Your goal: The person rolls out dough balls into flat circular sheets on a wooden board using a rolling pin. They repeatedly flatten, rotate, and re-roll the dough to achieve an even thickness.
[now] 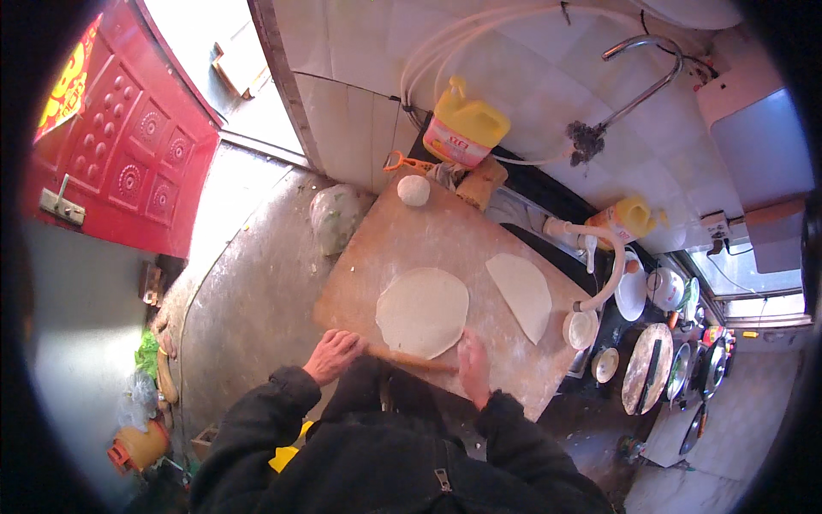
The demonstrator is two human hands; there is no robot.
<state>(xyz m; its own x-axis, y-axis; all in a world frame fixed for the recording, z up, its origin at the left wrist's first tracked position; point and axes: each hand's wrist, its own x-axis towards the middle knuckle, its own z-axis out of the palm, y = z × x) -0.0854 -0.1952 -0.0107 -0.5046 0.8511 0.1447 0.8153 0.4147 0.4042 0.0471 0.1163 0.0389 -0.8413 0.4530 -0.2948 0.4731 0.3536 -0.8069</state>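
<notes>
A round, thin sheet of dough (422,312) lies flat on a floured wooden board (359,270). Along its near edge runs a wooden rolling pin (411,360), close to my body. My left hand (334,355) holds the pin's left end with curled fingers. At the pin's right end is my right hand (474,368), slightly blurred, its fingertips by the dough's right edge; whether it grips the pin is unclear. To the right lies a half-moon piece of dough (525,294). A ball of dough (413,190) rests at the board's far corner.
A small bowl of flour-like powder (580,329) stands at the board's right corner. Behind the board are an orange peeler (408,163), a yellow jug (467,125) and a curved hose (616,257). Left of it sits a filled plastic bag (338,218). A round chopping board (644,369) is farther right.
</notes>
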